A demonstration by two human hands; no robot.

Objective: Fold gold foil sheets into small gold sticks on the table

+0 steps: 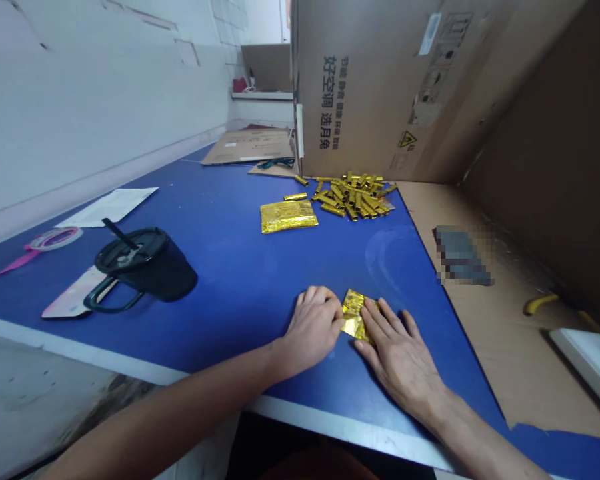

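A small sheet of shiny gold foil paper lies on the blue table near its front edge. My left hand has its fingers curled together at the sheet's left edge, pinching it. Flat across the right part of the foil lies my right hand, fingers stretched out and pressing down, so that part is hidden. Farther back is a flat stack of gold foil sheets. Beyond it and to the right is a loose pile of rolled gold foil tubes, with a couple of tubes lying apart on its left.
On the left stand a dark lidded mug with a straw, a phone, a roll of tape and a white paper. A large cardboard box walls the back right. Flattened cardboard covers the right side.
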